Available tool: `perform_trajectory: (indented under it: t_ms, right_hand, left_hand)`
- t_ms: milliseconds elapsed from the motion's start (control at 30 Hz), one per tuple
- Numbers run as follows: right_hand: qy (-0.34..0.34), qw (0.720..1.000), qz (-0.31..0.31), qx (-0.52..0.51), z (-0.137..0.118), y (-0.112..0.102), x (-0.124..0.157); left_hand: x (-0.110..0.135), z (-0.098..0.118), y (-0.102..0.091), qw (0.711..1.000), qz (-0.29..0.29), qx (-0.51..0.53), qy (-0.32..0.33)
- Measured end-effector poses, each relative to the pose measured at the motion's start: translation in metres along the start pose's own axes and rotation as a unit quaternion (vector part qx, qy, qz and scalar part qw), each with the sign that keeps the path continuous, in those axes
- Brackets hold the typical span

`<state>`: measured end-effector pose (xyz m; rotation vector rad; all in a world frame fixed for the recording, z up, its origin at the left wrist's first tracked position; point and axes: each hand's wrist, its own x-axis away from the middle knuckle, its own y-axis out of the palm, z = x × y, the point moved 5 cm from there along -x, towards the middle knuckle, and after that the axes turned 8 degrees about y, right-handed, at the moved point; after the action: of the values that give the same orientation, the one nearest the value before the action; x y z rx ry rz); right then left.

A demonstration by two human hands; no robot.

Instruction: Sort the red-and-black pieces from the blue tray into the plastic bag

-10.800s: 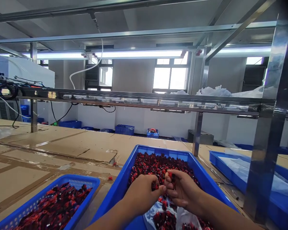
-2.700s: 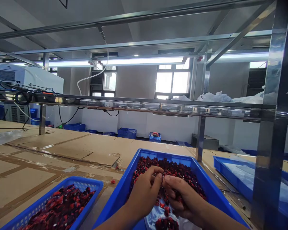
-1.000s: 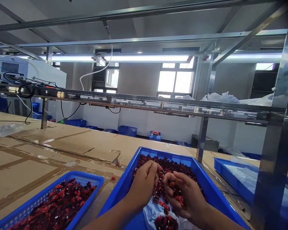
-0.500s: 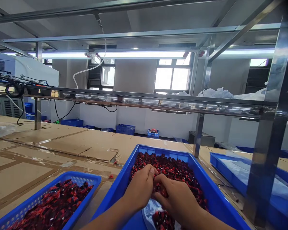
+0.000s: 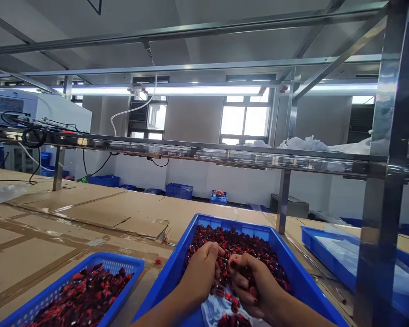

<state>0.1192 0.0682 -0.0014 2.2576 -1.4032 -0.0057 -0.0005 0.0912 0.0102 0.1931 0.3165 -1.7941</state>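
Observation:
A large blue plastic bin (image 5: 170, 277) in front of me holds a heap of small red and black pieces (image 5: 245, 247) on a clear plastic liner (image 5: 213, 309). Both my hands are inside it, close together. My left hand (image 5: 201, 272) is curled, fingers closed over some pieces. My right hand (image 5: 250, 281) is cupped with fingers bent around a clump of the pieces. A smaller blue basket (image 5: 119, 263) at my lower left is filled with similar red and black pieces (image 5: 78, 297).
The bench is covered with taped cardboard sheets (image 5: 71, 218). One loose red piece (image 5: 157, 261) lies between the containers. A blue tray (image 5: 310, 238) with clear plastic sits at right behind a steel post (image 5: 381, 181). A steel shelf rail (image 5: 204, 152) crosses overhead.
My right hand has turned from palm-down on the heap to cupped with pieces in it. My left hand stays curled beside it. The camera view has tipped slightly.

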Motion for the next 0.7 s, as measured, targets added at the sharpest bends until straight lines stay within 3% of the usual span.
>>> perform_trajectory:
  t_ms: [167,333,500,700]
  right_hand:
    - [0.012,0.989,-0.119,-0.086,-0.0053,0.0029,0.0034]
    - [-0.010,0.982,-0.172,-0.079,-0.0069,0.0066,0.0072]
    - [0.005,0.983,-0.167,-0.082,-0.0067,0.0061,0.0080]
    - [0.034,0.993,-0.087,-0.070,-0.0023,-0.0027,0.0033]
  left_hand:
    - [-0.0008,0.0023,0.0001,1.000,-0.026,0.003,0.016]
    - [0.0004,0.0026,0.0005,0.999,-0.032,-0.007,0.018]
    - [0.0024,0.0071,0.0000,0.999,-0.033,-0.024,0.014]
    - [0.0032,0.0091,0.0003,0.998,-0.047,-0.039,0.022]
